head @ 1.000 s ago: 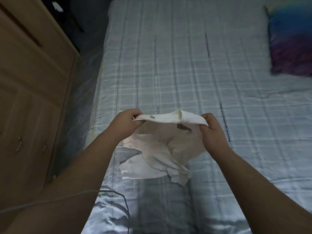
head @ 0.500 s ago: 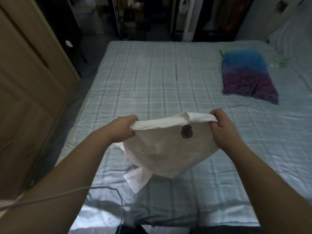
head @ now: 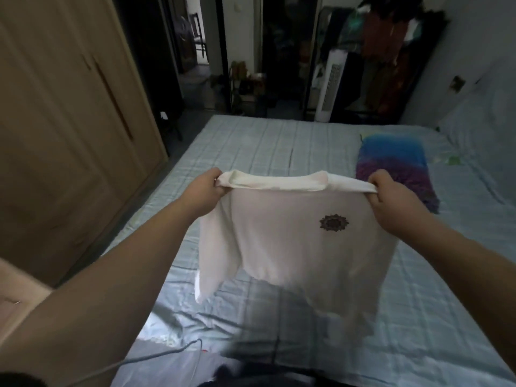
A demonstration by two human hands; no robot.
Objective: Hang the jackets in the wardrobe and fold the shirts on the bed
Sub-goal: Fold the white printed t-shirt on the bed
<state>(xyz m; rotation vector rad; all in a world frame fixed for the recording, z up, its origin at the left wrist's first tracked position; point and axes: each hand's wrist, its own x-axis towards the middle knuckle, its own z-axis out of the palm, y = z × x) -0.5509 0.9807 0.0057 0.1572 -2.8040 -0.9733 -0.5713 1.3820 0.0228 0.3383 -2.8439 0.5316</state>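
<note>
A white shirt hangs open above the bed, held up by its top edge, with the left hand gripping the corner at 9 o'clock and the right hand gripping the corner at 3 o'clock. The top edge is stretched nearly level between them. A small dark round emblem sits on the cloth toward 2 o'clock of the shirt's middle. One sleeve droops at 8 o'clock, and the lower hem trails toward 5 o'clock, blurred. The bed wears a pale plaid sheet. A tan wooden wardrobe stands shut at 9 o'clock.
</note>
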